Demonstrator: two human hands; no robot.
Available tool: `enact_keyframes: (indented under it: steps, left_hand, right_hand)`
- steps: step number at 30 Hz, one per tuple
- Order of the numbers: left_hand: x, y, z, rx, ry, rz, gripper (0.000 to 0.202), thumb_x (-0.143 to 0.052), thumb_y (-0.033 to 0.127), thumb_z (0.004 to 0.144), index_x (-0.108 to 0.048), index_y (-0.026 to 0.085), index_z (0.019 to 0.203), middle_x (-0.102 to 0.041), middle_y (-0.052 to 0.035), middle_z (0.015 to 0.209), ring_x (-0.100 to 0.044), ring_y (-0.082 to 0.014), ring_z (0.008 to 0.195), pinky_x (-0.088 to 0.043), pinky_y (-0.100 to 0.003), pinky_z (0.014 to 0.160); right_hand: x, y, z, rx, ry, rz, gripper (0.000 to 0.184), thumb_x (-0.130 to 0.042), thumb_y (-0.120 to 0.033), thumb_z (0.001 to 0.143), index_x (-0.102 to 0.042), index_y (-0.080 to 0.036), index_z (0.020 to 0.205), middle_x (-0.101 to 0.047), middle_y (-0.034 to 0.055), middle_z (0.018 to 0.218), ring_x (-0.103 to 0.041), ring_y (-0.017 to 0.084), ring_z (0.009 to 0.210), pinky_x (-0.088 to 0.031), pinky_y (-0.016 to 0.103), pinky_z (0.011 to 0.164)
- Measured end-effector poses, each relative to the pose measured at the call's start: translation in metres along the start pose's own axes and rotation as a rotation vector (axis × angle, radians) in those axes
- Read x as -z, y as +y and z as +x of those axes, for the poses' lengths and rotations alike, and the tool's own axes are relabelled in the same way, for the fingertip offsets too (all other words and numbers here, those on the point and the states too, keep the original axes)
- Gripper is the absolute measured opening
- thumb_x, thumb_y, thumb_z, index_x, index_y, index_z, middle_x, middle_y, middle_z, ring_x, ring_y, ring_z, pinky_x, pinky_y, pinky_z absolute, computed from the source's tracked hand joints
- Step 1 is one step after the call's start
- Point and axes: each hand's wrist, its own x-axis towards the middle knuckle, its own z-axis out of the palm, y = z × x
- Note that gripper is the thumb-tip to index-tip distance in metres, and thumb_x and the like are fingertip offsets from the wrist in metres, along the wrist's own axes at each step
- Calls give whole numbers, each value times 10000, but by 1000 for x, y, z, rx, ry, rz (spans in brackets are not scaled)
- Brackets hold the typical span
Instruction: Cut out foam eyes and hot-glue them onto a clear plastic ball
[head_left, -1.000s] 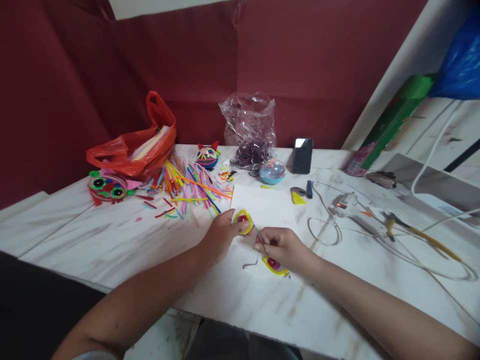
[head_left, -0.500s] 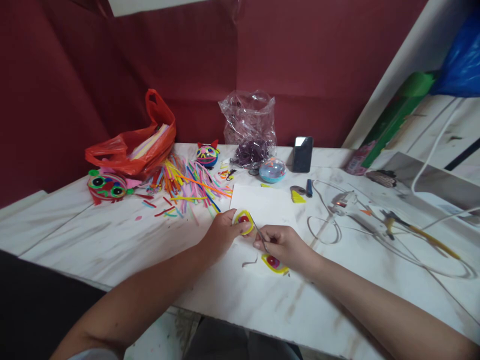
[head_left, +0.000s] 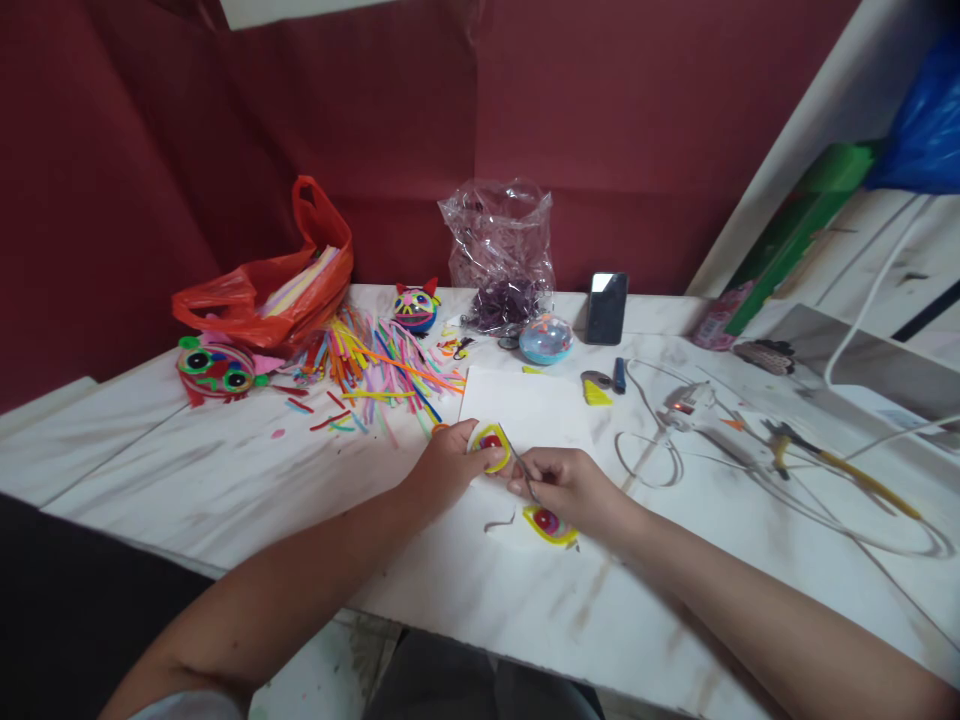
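Observation:
My left hand [head_left: 444, 468] pinches a small round craft piece [head_left: 491, 445] with a yellow rim and red centre, held over a white sheet [head_left: 529, 408]. My right hand [head_left: 564, 485] is closed on thin metal tweezers [head_left: 517, 466] whose tip touches that piece. A second yellow-and-red piece [head_left: 550, 525] lies on the white table [head_left: 225, 480] just under my right hand.
A pile of coloured strips [head_left: 382, 370], an orange bag [head_left: 277, 290], two decorated balls [head_left: 214, 368], a clear plastic bag [head_left: 501, 255] and a phone [head_left: 605, 308] stand at the back. A glue gun [head_left: 686, 405], cables and a hand tool [head_left: 832, 462] lie to the right.
Almost nothing has moved; my hands and the craft piece shifted very slightly to the right, with the tweezers still at the piece.

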Motion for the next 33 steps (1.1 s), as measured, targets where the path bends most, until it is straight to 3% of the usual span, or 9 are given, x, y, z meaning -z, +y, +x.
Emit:
enact_keyframes:
  steps: [11, 16, 24, 33]
  left_hand:
    - [0, 0, 1, 8, -16, 33, 218, -719, 324, 644, -600, 155, 713, -628, 11, 601, -533, -125, 554, -380, -241, 568]
    - [2, -3, 2, -6, 7, 3, 247, -720, 346, 655, -594, 152, 739, -639, -1, 625, -535, -128, 561, -382, -245, 568]
    - [2, -4, 3, -30, -60, -22, 234, -727, 323, 660, -591, 145, 728, -617, 5, 612, -519, -115, 563, -370, -244, 589]
    - [1, 2, 1, -33, -61, -28, 235, -730, 322, 658, -589, 142, 712, -599, 5, 604, -504, -113, 569, -368, -248, 600]
  right_hand:
    - [7, -7, 1, -10, -5, -10, 397, -635, -462, 720, -388, -192, 567, -340, -54, 566, -298, 83, 552, -244, 220, 499]
    - [8, -4, 0, -11, -26, -64, 428, -632, -464, 743, -354, -194, 562, -277, -68, 551, -249, 76, 542, -204, 223, 485]
    - [5, 5, 1, 15, -73, 2, 373, -624, -452, 771, -421, -185, 607, -308, -60, 582, -271, 84, 558, -225, 228, 501]
    - [6, 1, 1, 1, -84, 2, 376, -619, -405, 763, -370, -191, 580, -301, -60, 569, -256, 79, 554, -214, 223, 495]
